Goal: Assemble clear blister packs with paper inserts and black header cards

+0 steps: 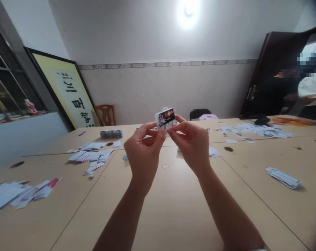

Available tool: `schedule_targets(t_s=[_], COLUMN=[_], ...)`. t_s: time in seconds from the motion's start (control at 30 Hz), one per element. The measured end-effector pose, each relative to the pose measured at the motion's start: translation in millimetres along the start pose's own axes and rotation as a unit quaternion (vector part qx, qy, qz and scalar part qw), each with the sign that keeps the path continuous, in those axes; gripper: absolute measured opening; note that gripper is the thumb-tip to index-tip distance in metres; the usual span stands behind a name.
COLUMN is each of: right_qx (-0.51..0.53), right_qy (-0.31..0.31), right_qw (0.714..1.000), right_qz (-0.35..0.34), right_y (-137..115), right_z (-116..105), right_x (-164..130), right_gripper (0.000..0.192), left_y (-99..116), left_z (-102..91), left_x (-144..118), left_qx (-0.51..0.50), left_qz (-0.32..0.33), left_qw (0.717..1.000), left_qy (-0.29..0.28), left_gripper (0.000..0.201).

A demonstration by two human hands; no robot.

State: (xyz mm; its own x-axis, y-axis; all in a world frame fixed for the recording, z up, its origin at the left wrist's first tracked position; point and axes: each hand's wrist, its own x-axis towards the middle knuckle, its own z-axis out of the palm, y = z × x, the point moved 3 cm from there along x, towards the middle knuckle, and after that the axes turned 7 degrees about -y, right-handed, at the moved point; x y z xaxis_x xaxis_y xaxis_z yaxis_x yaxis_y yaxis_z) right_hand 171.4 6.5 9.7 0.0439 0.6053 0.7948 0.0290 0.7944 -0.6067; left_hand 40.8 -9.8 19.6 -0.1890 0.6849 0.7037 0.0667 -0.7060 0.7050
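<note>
Between both hands (raised): card [166, 117]

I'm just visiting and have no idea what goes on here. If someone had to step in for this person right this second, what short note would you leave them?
Left hand: raised above the table, fingers pinching the left edge of a small card with a dark printed face.
Right hand: fingers pinching the same card's right edge.
Table: loose white slips lie at left, another heap at far right, a neat stack at right, and a dark bundle further back.
Done: one card is up in both hands.
Left: many loose slips lie around; what has been handled cannot be told.
</note>
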Motion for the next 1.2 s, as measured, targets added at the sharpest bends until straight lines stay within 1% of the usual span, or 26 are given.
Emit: schedule_targets(t_s=[0.23, 0.5, 0.73, 1.0, 1.2], right_qx=[0.017, 0.026, 0.037, 0.011, 0.014], right_qy=[-0.019, -0.014, -0.01, -0.001, 0.002], right_qw=[0.999, 0.999, 0.999, 1.0, 1.0], right_qz=[0.02, 0.016, 0.02, 0.02, 0.019], right_y=[-0.3, -0.7, 0.2, -1.3, -0.1], right_z=[-5.8, -6.6, -5.5, -4.5, -2.6], right_x=[3.0, 1.6, 1.4, -0.1, 0.0], right_gripper=[0.01, 0.014, 0.014, 0.013, 0.014], left_y=[0.8, 4.4, 2.2, 0.5, 0.0], left_z=[-1.6, 1.7, 1.1, 1.4, -0.2], left_x=[1.6, -3.4, -3.0, -2.6, -1.4], left_qx=[-0.014, -0.014, 0.001, -0.006, 0.006], left_qz=[-0.004, -0.013, -0.013, -0.009, -0.006], left_qw=[1.0, 1.0, 1.0, 1.0, 1.0], left_qy=[-0.011, 0.008, 0.003, 0.006, 0.002], left_gripper=[0.021, 0.019, 0.021, 0.02, 0.02])
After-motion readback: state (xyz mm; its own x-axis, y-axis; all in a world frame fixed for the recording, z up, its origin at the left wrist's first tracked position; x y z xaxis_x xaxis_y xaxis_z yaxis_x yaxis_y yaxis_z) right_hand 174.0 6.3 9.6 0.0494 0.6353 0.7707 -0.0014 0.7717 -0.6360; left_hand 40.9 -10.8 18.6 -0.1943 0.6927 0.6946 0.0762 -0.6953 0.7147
